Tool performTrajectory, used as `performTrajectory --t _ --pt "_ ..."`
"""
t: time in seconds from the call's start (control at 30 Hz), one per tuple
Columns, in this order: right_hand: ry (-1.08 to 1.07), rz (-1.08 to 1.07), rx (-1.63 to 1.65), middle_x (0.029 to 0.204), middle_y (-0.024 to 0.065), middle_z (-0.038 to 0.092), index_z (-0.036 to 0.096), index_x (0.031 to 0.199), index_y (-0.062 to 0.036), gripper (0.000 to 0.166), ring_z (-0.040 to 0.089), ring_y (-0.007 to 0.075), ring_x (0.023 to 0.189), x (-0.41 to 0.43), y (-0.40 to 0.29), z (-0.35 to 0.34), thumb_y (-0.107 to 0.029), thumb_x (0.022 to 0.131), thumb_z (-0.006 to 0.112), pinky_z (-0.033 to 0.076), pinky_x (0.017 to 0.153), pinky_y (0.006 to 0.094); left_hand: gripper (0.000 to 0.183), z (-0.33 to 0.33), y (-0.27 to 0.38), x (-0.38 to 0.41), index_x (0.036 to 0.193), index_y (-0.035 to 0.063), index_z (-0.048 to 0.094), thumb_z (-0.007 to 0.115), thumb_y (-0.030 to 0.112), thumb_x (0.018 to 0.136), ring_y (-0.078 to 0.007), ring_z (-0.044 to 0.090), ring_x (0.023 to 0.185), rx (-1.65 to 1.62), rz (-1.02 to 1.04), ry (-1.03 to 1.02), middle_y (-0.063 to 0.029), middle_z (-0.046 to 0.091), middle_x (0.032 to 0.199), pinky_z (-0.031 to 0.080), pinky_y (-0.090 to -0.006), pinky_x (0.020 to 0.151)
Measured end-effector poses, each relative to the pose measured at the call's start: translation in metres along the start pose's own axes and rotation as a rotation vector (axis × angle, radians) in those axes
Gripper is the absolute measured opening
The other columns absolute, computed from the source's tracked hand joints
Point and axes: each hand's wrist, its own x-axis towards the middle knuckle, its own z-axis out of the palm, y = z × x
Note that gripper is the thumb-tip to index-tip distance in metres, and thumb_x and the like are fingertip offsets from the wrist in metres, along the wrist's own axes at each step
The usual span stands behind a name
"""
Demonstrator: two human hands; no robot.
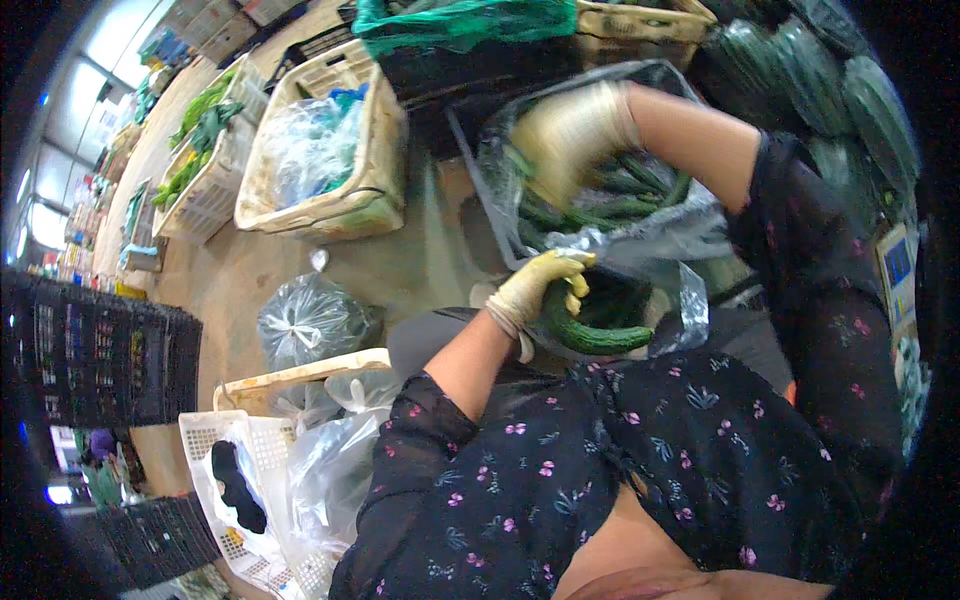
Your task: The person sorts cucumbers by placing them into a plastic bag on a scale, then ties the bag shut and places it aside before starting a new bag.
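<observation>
My left hand (541,289), in a pale knitted work glove, grips a dark green, curved cucumber (600,337) above my lap. The cucumber's free end points to the right. Beside it a strip of clear plastic film (691,304) hangs near my knees. My right hand (574,146), gloved too and blurred by motion, is inside a crate lined with a clear plastic bag (697,225). It is over a heap of cucumbers (637,187). Its fingers are too blurred to show whether it holds one.
A cream plastic crate (382,165) with crumpled film is at the left. A knotted clear bag (315,315) sits on the floor. White basket (199,435) with bags is near my left elbow. Filled bags (810,82) are piled right; a green-lined crate (465,30) is ahead.
</observation>
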Motion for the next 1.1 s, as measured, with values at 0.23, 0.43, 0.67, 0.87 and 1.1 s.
performTrajectory --t 0.23,0.43,0.67,0.87,1.1 --pt "0.771 -0.096 0.656 0.083 0.0084 0.067 0.066 0.096 -0.0042 0.035 0.062 0.0164 0.071 -0.007 0.021 0.029 -0.037 0.082 0.065 0.051 0.066 0.0303 0.067 -0.023 -0.006 0.007 0.132 -0.0074 0.038 0.056 0.03 0.08 -0.0212 0.057 0.052 -0.342 0.09 -0.219 -0.0149 0.062 0.077 0.048 -0.0368 0.052" --pt "-0.023 0.168 1.074 0.093 0.0054 0.065 0.062 0.108 -0.0035 0.05 0.059 0.0145 0.072 -0.078 -0.014 0.17 -0.047 0.083 0.065 0.05 0.066 0.0299 0.067 -0.018 -0.006 0.008 0.132 -0.0056 0.039 0.057 0.029 0.077 -0.0224 0.06 0.057 -0.398 0.097 -0.238 -0.0179 0.064 0.081 0.05 -0.036 0.054" --pt "0.155 0.342 0.491 0.099 0.0204 0.065 0.055 0.123 -0.0067 0.054 0.063 0.0361 0.089 -0.107 -0.063 0.186 -0.03 0.075 0.064 0.049 0.081 0.0415 0.074 -0.015 -0.004 0.013 0.132 -0.0032 0.039 0.057 0.05 0.083 -0.0278 0.064 0.071 -0.327 0.234 -0.128 -0.0211 0.064 0.095 0.052 -0.0384 0.07" --pt "0.297 0.327 0.559 0.095 0.0193 0.066 0.06 0.114 -0.0054 0.046 0.064 0.0342 0.088 -0.114 -0.052 0.198 -0.032 0.077 0.061 0.05 0.08 0.0426 0.078 -0.015 -0.005 0.015 0.127 0.0001 0.044 0.052 0.062 0.082 -0.0301 0.063 0.083 -0.334 0.234 -0.065 -0.0177 0.063 0.1 0.05 -0.0418 0.08" --pt "0.525 0.198 1.131 0.117 0.0125 0.062 0.048 0.132 -0.0053 0.061 0.058 0.0171 0.106 -0.095 -0.006 0.244 -0.016 0.075 0.069 0.045 0.092 0.0312 0.082 -0.02 -0.004 0.003 0.126 0.0061 0.051 0.042 0.074 0.081 -0.0221 0.061 0.064 -0.246 0.091 0.147 -0.0123 0.065 0.084 0.047 -0.0315 0.054"
